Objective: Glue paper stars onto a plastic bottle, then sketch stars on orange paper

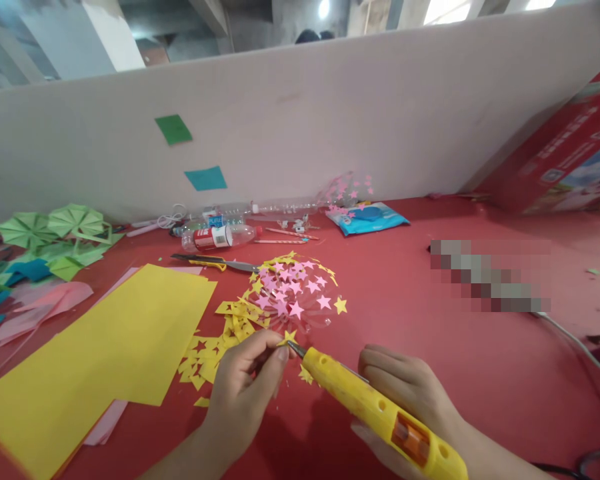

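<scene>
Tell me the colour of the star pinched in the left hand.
The star is yellow; the head view shows it best.

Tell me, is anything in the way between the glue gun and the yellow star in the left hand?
Nothing that I can see: the glue gun, held in the right hand, has its nozzle right at the yellow star pinched in the left hand. Whether they touch is hard to tell.

Moderate, diffuse light; a spot, probably a lamp (324,8), glares top centre, upper-right openings (447,11) blow out. Soft shadow darkens the bench (395,287), lower centre. Edges stretch; a right-hand patch (485,277) is pixelated.
</scene>
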The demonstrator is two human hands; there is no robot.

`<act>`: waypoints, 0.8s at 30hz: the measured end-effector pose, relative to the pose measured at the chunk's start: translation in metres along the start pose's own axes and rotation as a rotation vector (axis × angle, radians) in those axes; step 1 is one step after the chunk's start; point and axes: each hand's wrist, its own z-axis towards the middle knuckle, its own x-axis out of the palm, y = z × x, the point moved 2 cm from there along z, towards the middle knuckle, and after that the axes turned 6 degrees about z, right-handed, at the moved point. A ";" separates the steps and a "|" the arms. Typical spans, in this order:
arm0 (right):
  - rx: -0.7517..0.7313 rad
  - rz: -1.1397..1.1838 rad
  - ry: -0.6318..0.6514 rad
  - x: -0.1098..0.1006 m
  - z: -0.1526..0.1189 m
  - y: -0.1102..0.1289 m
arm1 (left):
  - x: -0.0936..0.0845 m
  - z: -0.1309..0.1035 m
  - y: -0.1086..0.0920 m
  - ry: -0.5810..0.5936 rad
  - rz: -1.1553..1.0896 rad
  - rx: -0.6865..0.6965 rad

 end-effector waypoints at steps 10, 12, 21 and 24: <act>-0.004 -0.022 -0.009 0.001 0.001 -0.001 | 0.000 0.000 0.001 -0.006 0.020 0.014; 0.005 -0.016 -0.007 0.001 0.000 -0.001 | 0.000 0.000 0.001 -0.011 0.038 0.026; -0.014 -0.058 0.022 -0.001 -0.007 -0.006 | -0.007 -0.001 -0.011 -0.167 0.487 0.412; -0.045 -0.084 -0.008 -0.008 -0.008 -0.009 | -0.010 -0.003 -0.013 -0.175 0.499 0.490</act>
